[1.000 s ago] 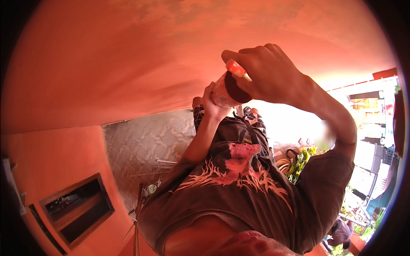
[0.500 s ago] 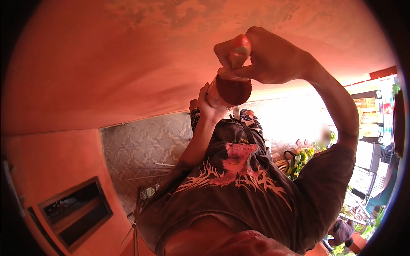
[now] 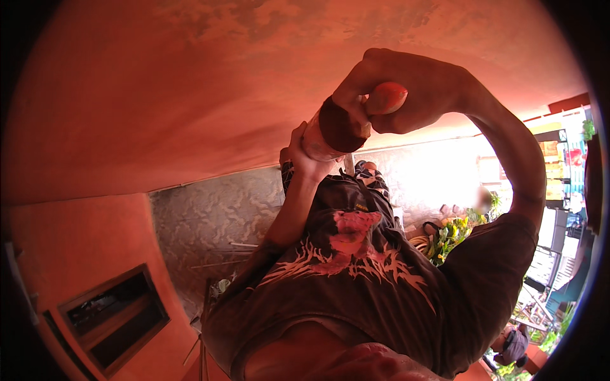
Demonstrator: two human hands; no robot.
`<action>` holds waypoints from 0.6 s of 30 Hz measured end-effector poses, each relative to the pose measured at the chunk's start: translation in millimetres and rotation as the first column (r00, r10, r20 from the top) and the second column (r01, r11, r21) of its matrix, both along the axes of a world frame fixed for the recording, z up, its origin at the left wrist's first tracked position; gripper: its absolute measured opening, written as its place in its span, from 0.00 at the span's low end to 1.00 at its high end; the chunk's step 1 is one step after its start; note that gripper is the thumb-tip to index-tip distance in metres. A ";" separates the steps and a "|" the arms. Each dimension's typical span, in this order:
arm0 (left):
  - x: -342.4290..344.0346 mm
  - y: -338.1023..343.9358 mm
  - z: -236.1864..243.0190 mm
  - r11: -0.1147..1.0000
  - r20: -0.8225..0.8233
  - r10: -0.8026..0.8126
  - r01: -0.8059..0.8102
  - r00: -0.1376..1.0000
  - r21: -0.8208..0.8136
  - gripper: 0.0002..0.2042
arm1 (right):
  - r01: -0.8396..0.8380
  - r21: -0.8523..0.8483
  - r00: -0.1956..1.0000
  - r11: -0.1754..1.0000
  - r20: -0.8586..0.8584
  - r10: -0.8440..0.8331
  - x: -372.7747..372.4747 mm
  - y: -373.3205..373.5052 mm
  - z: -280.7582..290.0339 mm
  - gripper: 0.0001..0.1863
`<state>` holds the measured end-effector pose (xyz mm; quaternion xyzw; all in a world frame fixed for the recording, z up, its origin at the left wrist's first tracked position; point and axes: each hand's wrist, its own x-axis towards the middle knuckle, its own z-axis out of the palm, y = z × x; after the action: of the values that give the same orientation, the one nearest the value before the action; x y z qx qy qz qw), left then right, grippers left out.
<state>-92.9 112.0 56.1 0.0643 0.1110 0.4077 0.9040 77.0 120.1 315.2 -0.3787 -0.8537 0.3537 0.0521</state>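
My left hand (image 3: 306,160) is wrapped round the outside of a round paint can (image 3: 319,145), tilted so that its dark open mouth shows. Over the can's right rim, my right hand (image 3: 416,75) grips a paintbrush (image 3: 388,98) with its fingers closed. The brush's rounded, red-smeared handle end sticks out of the fist, while its working end is down at the can's mouth, mostly hidden by fingers. What lies inside the can is too dark to make out.
An orange-red wall (image 3: 159,95) with patchy marks fills the far side. On the left is a dark framed opening (image 3: 114,317). Patterned paving (image 3: 216,206), thin sticks (image 3: 238,246) and leafy plants (image 3: 452,240) lie below. Another person (image 3: 511,343) is at the lower right.
My right hand has shifted right and slightly down, and the brush handle has swung from upright to pointing right. The can has tipped a little in my left hand.
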 end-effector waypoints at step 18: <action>7.6 -2.0 -33.6 0.983 0.247 -0.141 0.105 0.959 0.150 0.26 | -0.008 0.136 0.927 0.991 0.372 -0.044 -25.1 -6.6 25.0 0.06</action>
<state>-85.3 110.1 22.5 0.0791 -0.0391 0.3621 0.9279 51.8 113.5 340.2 -0.4425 -0.8665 0.2158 -0.0828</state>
